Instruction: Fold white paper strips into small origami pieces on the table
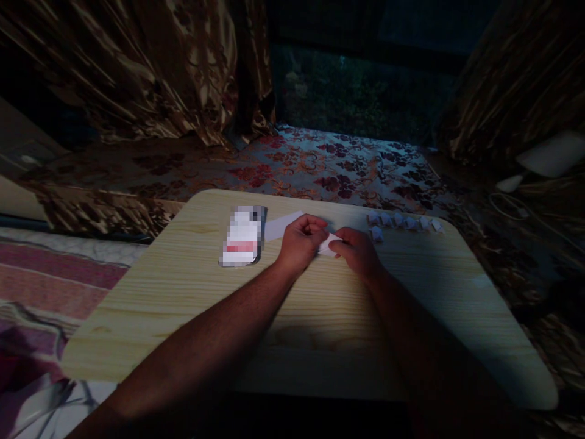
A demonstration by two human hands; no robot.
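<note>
Between my two hands is a small piece of white paper (328,245), held just above the wooden table. My left hand (299,241) has its fingers curled in on the paper's left side, and part of the paper is hidden behind them. My right hand (356,249) pinches the right edge with the thumb on top. Flat white paper (282,225) lies just behind and to the left of my left hand. Several small folded white paper pieces (398,220) stand in a row to the right, with one more folded piece (376,234) in front of that row.
A blurred-out white phone-like object (242,235) lies on the light wooden table (320,317), left of the paper. Behind the table is a ledge with flowered cloth (338,164), below a dark window. Gold curtains (183,67) hang at the sides. A striped cover (59,274) lies at left.
</note>
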